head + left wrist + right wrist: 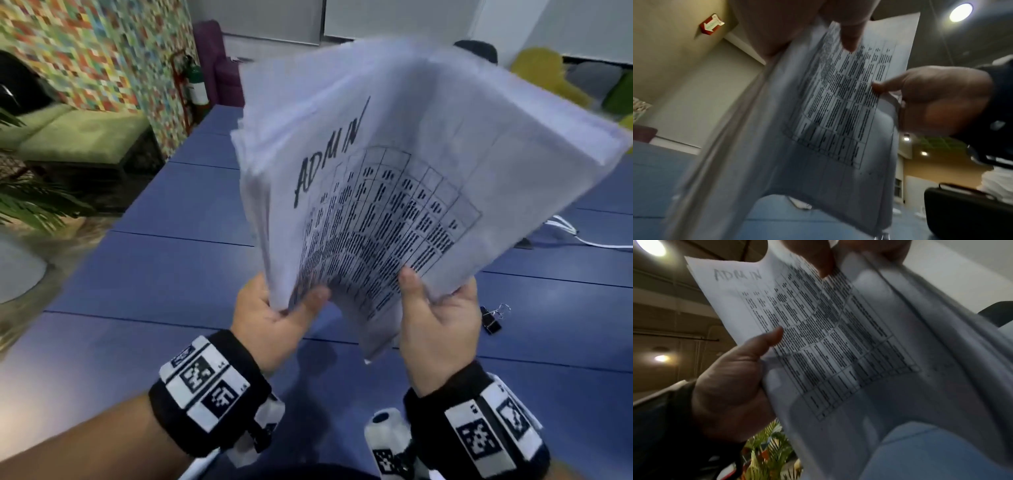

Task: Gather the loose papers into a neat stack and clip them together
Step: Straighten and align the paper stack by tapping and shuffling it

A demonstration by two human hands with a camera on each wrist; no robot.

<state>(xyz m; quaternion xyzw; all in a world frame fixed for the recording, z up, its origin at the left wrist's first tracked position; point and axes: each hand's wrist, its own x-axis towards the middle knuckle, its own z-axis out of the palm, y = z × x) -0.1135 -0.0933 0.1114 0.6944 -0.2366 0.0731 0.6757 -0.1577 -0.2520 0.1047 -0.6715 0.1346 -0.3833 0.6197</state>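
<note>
A thick stack of white papers [411, 154] is held up in the air above the blue table [154, 281]. Its top sheet reads "ADMIN" over a printed grid. My left hand [284, 308] grips the stack's near left edge, thumb on top. My right hand [442, 308] grips the near right edge, thumb pressed on the print. The near edge sags between them. A black binder clip [493, 320] lies on the table just right of my right hand. The left wrist view shows the stack [818, 129] from below; the right wrist view shows the printed sheet [828, 337].
A white cable [582, 236] lies on the table to the right, behind the papers. A green sofa [75, 133] and a plant [30, 202] stand off the table's left edge. Chairs stand at the far side.
</note>
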